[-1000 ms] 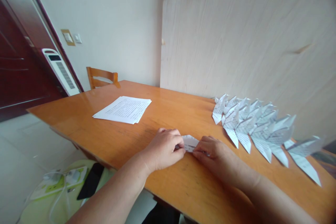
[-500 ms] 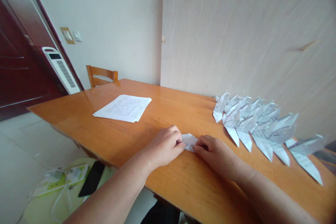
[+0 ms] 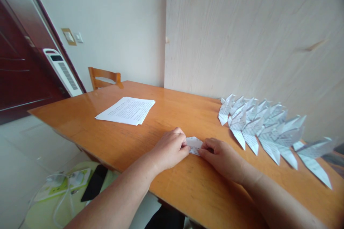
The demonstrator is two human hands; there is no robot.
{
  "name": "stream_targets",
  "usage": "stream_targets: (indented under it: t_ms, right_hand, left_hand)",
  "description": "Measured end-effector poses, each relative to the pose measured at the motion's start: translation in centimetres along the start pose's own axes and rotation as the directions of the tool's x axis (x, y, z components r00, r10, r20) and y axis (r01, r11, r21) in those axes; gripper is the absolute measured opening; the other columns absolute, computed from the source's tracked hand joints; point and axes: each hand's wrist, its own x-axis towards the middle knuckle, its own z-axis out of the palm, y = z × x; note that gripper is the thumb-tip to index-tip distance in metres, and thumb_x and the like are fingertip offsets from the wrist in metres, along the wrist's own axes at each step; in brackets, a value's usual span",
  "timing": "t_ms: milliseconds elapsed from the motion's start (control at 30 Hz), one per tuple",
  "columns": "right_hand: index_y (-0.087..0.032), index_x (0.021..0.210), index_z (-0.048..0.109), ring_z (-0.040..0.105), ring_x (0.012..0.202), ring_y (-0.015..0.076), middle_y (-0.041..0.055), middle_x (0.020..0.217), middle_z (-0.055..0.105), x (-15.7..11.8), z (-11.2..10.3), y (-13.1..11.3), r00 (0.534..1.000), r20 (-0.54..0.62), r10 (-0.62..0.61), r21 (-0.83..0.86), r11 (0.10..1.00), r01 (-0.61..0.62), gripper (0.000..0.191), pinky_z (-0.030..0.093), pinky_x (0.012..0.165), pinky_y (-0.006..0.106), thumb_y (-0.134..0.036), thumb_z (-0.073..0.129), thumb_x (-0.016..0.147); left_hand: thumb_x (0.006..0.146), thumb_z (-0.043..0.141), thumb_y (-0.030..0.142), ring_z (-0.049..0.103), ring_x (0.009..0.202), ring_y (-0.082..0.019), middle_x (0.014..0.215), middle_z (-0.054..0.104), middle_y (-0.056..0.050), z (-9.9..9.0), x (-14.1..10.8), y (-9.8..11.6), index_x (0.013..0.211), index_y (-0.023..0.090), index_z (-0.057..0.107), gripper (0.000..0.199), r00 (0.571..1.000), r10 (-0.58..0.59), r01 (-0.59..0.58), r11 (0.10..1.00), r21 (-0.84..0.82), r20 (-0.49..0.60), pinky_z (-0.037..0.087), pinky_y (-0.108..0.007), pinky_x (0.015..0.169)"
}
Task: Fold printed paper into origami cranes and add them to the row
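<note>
Wooden table (image 3: 185, 104) beneath the grip: left hand (image 3: 171, 151) and right hand (image 3: 222, 157) pinch opposite ends of folded paper (image 3: 194, 143), probably light, easily creased, best held at its edges.

Bare forearms (image 3: 119, 193) converge forward, left hand (image 3: 173, 148) and right hand (image 3: 219, 155) near each other, fingers (image 3: 179, 139) curled toward thumbs (image 3: 183, 151).

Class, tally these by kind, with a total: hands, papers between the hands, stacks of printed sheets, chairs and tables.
Hands: 2 (left hand, right hand)
Folded paper between them: 1
Stack of printed sheets: 1
Chair: 1
Table: 1
Total: 6
Left out: the folded pieces at right, overlapping too much to count.
</note>
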Motion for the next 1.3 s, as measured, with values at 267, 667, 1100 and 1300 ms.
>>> stream_targets:
  t_ms: [267,667,1100,1300]
  right_hand:
    - [-0.020,0.069,0.062,0.056,0.068,0.0165,0.0011,0.072,0.063,-0.2,0.1,-0.1,0.999,0.023,0.042,0.102,0.994,-0.044,0.025,0.037,0.059,0.028,-0.032,0.055,0.089]
    - [-0.021,0.067,0.054,0.054,0.072,0.0190,0.0041,0.076,0.063,0.2,0.5,-0.3,0.997,-0.007,0.072,-0.121,0.990,-0.072,0.021,0.033,0.062,0.029,-0.028,0.056,0.086]
    - [-0.021,0.069,0.056,0.055,0.075,0.0198,0.0041,0.078,0.063,0.1,0.2,-0.1,0.997,-0.003,0.071,-0.148,0.986,-0.071,0.019,0.033,0.063,0.029,-0.028,0.058,0.086]
    - [-0.021,0.070,0.055,0.055,0.074,0.0194,0.0035,0.077,0.062,0.2,0.5,0.2,0.999,-0.014,0.049,-0.134,0.990,-0.050,0.019,0.032,0.063,0.029,-0.029,0.057,0.087]
  left_hand:
    - [0.089,0.059,0.025,0.057,0.083,-0.017,0.094,0.057,-0.003,-0.1,-0.1,-0.1,0.075,0.020,0.058,0.014,1.000,-0.013,0.014,0.999,-0.043,0.020,0.044,-0.028,0.074]
    - [0.085,0.061,0.022,0.056,0.083,-0.017,0.094,0.056,-0.003,0.0,0.1,0.1,0.075,0.020,0.055,0.011,1.000,-0.018,0.018,1.000,0.019,0.014,0.043,-0.028,0.073]
    - [0.084,0.058,0.021,0.057,0.084,-0.018,0.092,0.055,-0.003,-0.5,0.2,1.0,0.075,0.019,0.054,0.011,0.998,-0.045,0.040,0.994,0.100,0.042,0.042,-0.028,0.072]
    - [0.083,0.058,0.017,0.057,0.086,-0.018,0.094,0.056,-0.002,-0.4,0.2,1.0,0.082,0.021,0.056,0.005,0.998,-0.046,0.044,0.995,0.091,0.029,0.043,-0.029,0.074]
